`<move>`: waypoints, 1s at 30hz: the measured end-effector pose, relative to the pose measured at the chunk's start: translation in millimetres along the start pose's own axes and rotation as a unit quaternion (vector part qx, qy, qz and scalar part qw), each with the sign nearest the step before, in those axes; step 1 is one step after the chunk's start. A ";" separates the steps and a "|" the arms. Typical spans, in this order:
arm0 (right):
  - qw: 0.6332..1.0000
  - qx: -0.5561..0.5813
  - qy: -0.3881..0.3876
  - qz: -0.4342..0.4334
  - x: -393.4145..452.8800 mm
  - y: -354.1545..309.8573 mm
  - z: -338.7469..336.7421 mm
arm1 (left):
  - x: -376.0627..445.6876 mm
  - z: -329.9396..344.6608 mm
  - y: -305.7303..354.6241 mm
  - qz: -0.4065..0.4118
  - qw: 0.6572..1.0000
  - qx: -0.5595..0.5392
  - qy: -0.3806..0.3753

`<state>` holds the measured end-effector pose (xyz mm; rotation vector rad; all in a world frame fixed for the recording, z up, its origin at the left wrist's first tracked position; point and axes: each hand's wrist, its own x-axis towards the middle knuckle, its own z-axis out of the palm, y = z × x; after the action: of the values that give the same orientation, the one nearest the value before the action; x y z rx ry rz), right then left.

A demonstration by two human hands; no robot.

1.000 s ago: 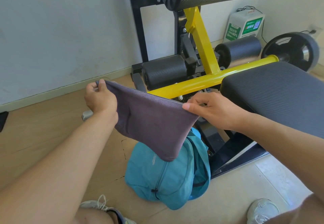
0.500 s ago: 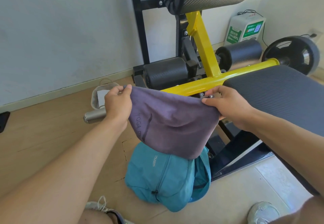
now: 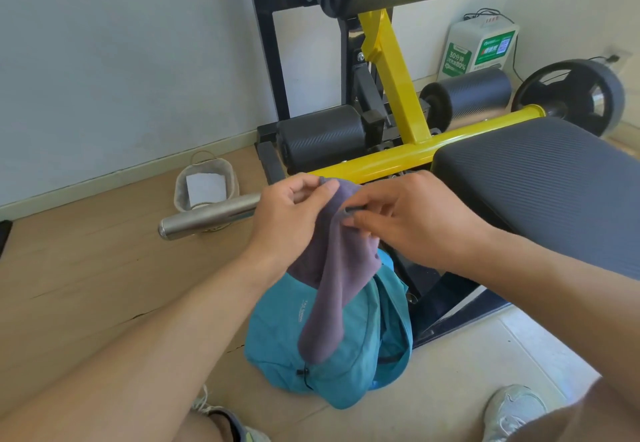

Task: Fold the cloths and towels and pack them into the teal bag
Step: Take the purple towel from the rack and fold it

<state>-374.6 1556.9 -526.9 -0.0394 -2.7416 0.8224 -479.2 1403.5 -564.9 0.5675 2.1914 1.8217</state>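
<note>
- Folding in mid-air: left hand and right hand meet close together, each pinching the top edge of the purple cloth, fingers curled round the fabric.
- Doubled over, that cloth hangs in a long narrow drape, its tail dangling right over the teal bag on the floor, beside the padded bench.
- Doing this well, I'd say, means matching the two top corners squarely before letting one hand go, then smoothing the drape flat.
- Folding once more should make it compact enough for the bag's mouth, whose opening I can't clearly make out.
</note>
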 end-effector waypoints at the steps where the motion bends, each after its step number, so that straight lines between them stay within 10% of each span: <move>1: 1.000 0.005 0.026 0.002 1.3 2.3 -0.2 | -4.8 2.7 2.7 0.002 1.000 -0.009 -0.014; 30: 0.996 0.085 0.035 -0.011 9.0 26.0 -3.1 | -17.1 6.1 19.6 0.004 0.996 -0.039 -0.082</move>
<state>-383.8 1581.3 -536.2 -0.0043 -2.5920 1.0249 -458.5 1404.3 -548.0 0.6839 2.0051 1.7889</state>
